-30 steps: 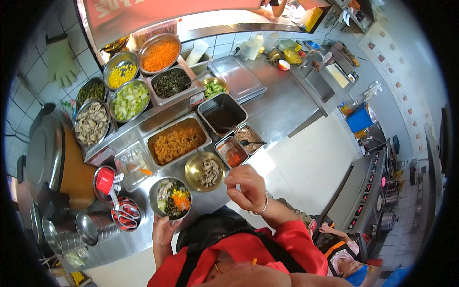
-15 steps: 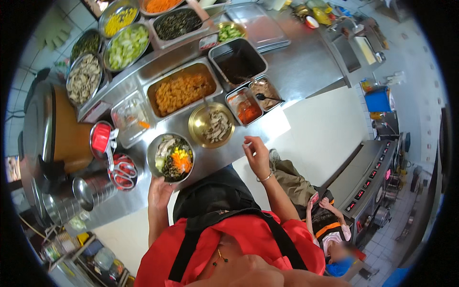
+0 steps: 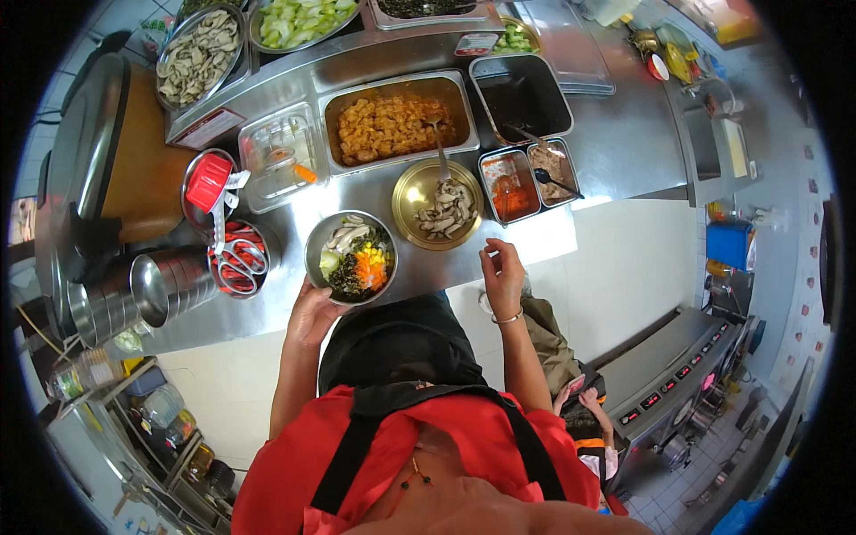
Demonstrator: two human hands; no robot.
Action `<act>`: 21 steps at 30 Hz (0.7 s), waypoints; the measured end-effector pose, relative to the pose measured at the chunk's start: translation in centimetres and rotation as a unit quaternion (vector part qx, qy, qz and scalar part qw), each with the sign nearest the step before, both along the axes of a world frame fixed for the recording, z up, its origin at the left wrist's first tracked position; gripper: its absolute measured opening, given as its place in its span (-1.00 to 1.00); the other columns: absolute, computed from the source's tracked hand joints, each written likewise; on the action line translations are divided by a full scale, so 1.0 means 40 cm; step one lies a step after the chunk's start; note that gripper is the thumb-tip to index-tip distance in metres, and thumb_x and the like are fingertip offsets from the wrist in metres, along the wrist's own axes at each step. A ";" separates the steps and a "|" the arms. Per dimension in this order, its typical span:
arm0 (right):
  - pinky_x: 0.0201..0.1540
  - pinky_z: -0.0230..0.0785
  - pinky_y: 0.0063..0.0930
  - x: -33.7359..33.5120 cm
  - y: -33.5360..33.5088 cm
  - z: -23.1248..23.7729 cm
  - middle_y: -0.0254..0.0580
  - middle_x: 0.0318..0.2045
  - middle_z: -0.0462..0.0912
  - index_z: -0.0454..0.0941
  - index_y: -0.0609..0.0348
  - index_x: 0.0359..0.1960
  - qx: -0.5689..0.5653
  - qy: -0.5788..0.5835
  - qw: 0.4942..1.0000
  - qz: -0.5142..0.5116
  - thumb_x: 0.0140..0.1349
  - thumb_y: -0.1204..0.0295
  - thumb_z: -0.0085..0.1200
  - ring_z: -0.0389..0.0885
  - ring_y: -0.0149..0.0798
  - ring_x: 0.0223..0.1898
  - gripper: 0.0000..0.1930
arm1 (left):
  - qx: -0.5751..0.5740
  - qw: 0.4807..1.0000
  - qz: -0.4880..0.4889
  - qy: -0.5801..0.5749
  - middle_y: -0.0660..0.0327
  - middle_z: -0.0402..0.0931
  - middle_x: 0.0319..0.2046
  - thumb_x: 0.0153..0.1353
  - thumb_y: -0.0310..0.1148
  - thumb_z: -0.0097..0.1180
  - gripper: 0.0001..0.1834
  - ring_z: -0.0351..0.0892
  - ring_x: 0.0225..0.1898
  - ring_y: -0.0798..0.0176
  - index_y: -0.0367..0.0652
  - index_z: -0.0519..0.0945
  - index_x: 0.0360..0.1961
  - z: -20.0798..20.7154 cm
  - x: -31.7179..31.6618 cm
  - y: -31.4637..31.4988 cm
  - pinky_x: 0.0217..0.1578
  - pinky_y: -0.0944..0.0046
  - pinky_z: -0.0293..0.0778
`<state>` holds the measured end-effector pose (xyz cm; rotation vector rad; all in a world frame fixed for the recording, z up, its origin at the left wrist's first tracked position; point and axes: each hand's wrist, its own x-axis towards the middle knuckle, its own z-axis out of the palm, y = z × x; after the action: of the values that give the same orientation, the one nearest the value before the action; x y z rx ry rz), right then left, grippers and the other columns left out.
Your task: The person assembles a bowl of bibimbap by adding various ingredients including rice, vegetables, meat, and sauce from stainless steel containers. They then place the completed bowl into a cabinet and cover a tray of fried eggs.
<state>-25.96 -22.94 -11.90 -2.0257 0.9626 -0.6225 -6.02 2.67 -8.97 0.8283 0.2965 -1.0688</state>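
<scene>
My left hand [image 3: 314, 314] grips the lower-left rim of a steel bowl [image 3: 389, 283] at the counter's front edge. Sliced mushrooms, pale green vegetable pieces, dark chopped greens, shredded carrot and yellow bits fill the bowl in separate heaps. Just right of it sits a round gold-coloured dish [image 3: 406, 218] of sliced mushrooms [image 3: 448, 212], with a metal utensil [image 3: 443, 162] resting in it. My right hand [image 3: 504, 270] hovers near that dish's lower right, empty, its fingers loosely bent and apart.
Behind stand a tray of orange-brown chunks [image 3: 392, 129], a dark sauce pan [image 3: 522, 100] and two small tins. A clear container [image 3: 281, 160], scissors [image 3: 241, 260], nested steel bowls [image 3: 165, 290] and a large cooker [image 3: 134, 169] are leftward. Another person sits at right, holding a phone.
The whole view has shifted, so the counter items appear farther right and higher. My left hand has slid slightly leftward around the bowl's rim. My right hand stays empty beside the gold-coloured dish.
</scene>
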 end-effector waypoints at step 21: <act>-0.36 0.41 -0.28 -0.041 -0.119 -0.010 -0.15 -0.26 0.44 0.42 0.02 0.01 -0.088 0.180 0.979 0.024 -0.07 0.58 0.18 0.51 -0.09 -0.39 -0.48 | -0.016 1.000 -0.022 0.011 0.02 0.30 0.11 0.00 -0.53 0.05 -0.33 0.38 0.10 -0.02 -0.20 0.16 0.20 -0.014 0.000 -0.044 0.01 -0.08 0.44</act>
<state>-27.60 -27.68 -12.28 -2.3658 1.0924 -0.3265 -6.01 0.91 -9.52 0.7984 0.2808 -1.1221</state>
